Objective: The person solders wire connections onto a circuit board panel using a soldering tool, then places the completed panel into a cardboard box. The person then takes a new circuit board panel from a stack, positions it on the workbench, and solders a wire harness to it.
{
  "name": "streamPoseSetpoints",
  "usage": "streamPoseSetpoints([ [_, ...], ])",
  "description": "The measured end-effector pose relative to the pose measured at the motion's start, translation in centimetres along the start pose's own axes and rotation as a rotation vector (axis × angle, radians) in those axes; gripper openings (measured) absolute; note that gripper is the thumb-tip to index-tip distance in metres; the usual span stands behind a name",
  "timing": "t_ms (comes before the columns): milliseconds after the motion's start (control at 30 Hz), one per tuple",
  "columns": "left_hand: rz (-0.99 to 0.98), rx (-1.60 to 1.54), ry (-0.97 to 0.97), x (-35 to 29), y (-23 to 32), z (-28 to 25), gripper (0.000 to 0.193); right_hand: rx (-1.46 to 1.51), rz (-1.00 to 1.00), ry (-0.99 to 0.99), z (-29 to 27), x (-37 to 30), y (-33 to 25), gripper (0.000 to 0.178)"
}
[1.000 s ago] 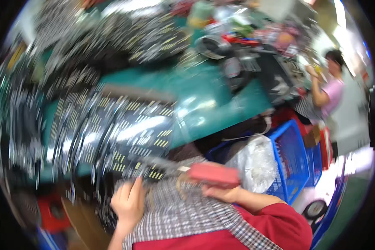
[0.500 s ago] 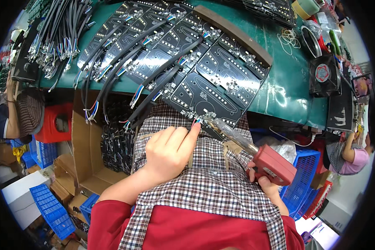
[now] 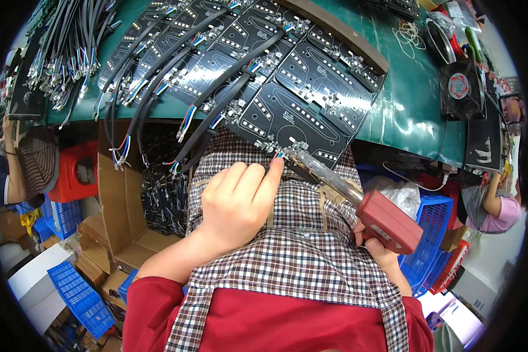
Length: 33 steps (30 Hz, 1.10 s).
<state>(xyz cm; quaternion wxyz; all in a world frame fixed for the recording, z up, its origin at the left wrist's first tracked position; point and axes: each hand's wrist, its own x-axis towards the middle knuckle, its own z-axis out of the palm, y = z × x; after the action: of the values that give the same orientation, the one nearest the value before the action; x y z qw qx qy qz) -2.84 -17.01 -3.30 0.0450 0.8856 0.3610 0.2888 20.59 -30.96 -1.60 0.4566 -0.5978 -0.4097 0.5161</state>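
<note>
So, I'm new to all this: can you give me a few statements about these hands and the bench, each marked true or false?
1. The right hand holds a tool with a red body. True.

2. The left hand is far from the coloured wires. False: its index fingertip is right at them, by the nearest board's edge.

3. The circuit boards are white. False: they are black.

4. The bench top is green. True.

5. The square fan stands to the left of the circuit boards. False: it is to their right.
</note>
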Motion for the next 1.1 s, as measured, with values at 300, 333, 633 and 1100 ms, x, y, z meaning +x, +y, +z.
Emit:
streamPoseSetpoints([
  [300,0.032,0.001,-0.02,0.0,-0.2,-0.1,0.026,-0.415,-0.007,0.034,0.1,-1.4,1.0,0.042],
  [333,0.04,0.029,-0.028,-0.1,-0.2,-0.1,0.027,-0.414,-0.006,0.038,0.4,-1.2,0.8,0.042],
  [633,0.059,0.054,-0.041,0.2,-0.2,-0.1,0.024,-0.129,-0.022,0.088,1.8,-1.5,0.5,0.064],
  [1100,0.053,-0.019,-0.004,0.1,-0.2,-0.1,0.026,-0.13,0.016,-0.015,0.9,-2.0,0.8,0.052],
])
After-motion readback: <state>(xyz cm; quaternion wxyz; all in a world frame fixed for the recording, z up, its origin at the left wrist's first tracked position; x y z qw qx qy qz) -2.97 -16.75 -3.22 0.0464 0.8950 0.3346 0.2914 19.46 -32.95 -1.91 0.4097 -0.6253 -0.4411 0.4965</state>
